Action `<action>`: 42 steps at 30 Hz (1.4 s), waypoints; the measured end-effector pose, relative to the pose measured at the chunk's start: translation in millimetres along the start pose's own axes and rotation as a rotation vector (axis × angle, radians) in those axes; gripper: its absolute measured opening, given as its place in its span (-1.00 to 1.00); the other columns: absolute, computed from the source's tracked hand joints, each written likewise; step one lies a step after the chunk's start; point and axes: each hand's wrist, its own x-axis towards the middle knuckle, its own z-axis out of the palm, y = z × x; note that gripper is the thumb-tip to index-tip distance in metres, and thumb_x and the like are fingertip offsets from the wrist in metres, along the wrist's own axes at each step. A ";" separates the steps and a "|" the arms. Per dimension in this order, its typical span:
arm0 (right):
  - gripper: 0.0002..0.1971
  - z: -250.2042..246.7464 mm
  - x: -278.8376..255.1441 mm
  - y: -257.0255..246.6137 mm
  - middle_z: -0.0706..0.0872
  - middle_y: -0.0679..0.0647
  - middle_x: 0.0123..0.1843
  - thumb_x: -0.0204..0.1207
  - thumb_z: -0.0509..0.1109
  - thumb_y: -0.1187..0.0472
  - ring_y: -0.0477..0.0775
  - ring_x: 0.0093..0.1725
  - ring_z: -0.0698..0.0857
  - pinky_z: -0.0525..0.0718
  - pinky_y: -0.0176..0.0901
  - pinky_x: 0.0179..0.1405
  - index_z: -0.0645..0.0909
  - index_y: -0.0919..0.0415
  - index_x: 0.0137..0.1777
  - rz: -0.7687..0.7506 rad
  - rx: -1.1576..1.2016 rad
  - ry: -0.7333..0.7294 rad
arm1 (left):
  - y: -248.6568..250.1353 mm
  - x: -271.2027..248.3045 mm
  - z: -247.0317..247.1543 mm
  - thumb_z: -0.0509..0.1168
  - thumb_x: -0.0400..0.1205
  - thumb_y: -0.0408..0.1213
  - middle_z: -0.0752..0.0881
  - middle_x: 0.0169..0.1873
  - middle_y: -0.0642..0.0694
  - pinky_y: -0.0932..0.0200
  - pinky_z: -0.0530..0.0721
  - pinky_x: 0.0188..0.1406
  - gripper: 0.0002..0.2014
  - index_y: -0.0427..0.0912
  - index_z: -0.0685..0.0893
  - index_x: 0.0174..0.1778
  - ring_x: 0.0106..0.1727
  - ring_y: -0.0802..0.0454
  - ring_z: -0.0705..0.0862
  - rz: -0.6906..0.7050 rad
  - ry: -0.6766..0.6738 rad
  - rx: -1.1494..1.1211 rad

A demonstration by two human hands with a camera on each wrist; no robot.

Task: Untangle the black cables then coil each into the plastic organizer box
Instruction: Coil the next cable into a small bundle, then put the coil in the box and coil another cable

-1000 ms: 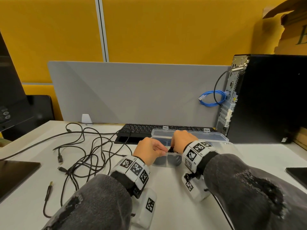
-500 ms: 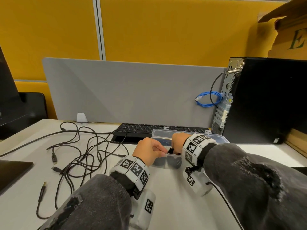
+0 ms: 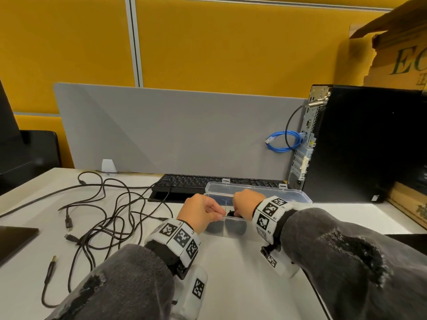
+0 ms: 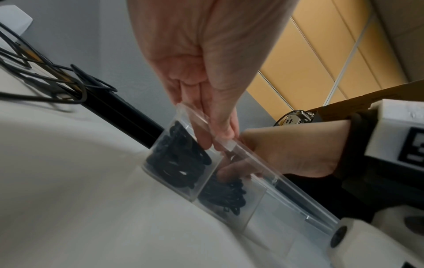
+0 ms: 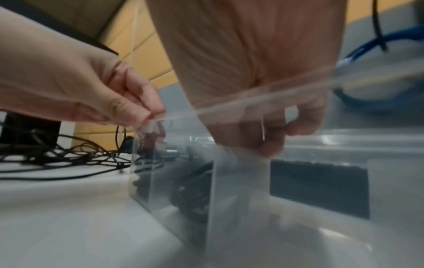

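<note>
A clear plastic organizer box (image 3: 265,192) stands open in front of me, its lid leaning back. My left hand (image 3: 220,214) pinches the box's front rim near a divider; the pinch also shows in the wrist views (image 4: 213,134) (image 5: 146,116). My right hand (image 3: 238,210) reaches down into the second compartment. Its curled fingers (image 4: 238,170) grip a coiled black cable (image 4: 222,197) there. Another black coil (image 4: 179,163) fills the leftmost compartment. A loose tangle of black cables (image 3: 104,215) lies on the white table to the left.
A black keyboard (image 3: 208,183) sits right behind the box, under the lid. A black PC tower (image 3: 369,144) with a blue cable (image 3: 282,142) stands at the right. A grey divider (image 3: 173,130) closes the back. A dark flat device (image 3: 13,241) lies at the left edge.
Both hands stay at the box; the left keeps its pinch on the rim and the right stays inside the second compartment. Only my head view has shifted slightly.
</note>
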 end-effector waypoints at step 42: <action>-0.65 -20.7 -25.4 -172.3 0.61 0.15 0.23 0.54 0.36 0.11 0.20 0.24 0.58 0.57 0.06 0.10 0.53 0.14 0.31 -0.510 0.225 0.246 | -31.2 -93.9 -131.5 0.42 0.50 -0.07 0.66 0.04 0.19 0.37 0.59 0.01 -0.56 0.03 0.48 0.27 0.06 0.34 0.61 -0.092 0.159 0.054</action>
